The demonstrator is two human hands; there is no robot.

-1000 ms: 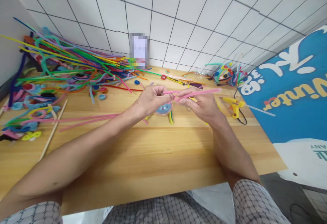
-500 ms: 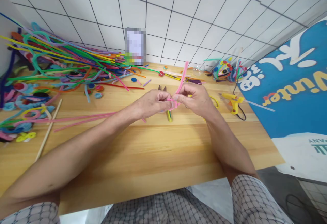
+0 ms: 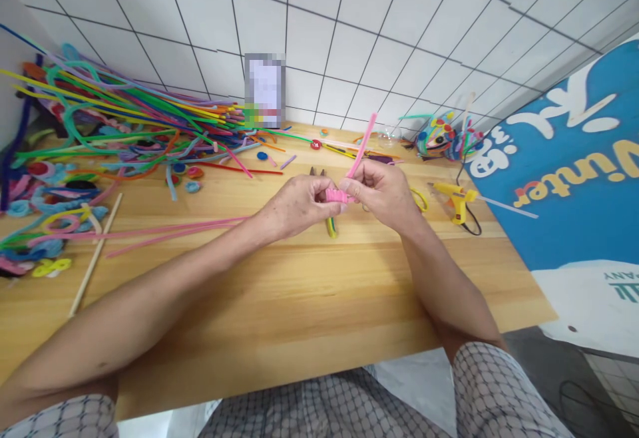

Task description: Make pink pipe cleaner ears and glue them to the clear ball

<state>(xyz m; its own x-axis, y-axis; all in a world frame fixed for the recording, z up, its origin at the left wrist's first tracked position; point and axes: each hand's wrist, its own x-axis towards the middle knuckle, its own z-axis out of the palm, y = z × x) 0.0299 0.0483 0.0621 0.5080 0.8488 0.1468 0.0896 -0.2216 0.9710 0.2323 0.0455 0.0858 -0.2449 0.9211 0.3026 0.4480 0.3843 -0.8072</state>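
Note:
A pink pipe cleaner (image 3: pixel 365 144) is between my two hands over the middle of the table. Its folded, wavy part (image 3: pixel 336 195) lies between the thumb and fingers of my left hand (image 3: pixel 298 205), which is closed on it. My right hand (image 3: pixel 383 192) pinches the same pipe cleaner beside the folds, and the straight end sticks up above the knuckles. Behind and below the hands lie pliers (image 3: pixel 331 226) with green and yellow handles, partly hidden; their dark jaws show past my left hand.
Colourful pipe cleaners (image 3: pixel 184 108) heap up at the left. Loose pink pipe cleaners (image 3: pixel 170 229) and a wooden stick (image 3: pixel 94 268) lie near my left forearm. At the right are a yellow glue gun (image 3: pixel 456 200), a decorated fish-like craft (image 3: pixel 435 137) and a blue printed board (image 3: pixel 574 178).
The pink folds between my fingers show more plainly now, turned into a level row. The straight end leans further right, and my hands have shifted slightly.

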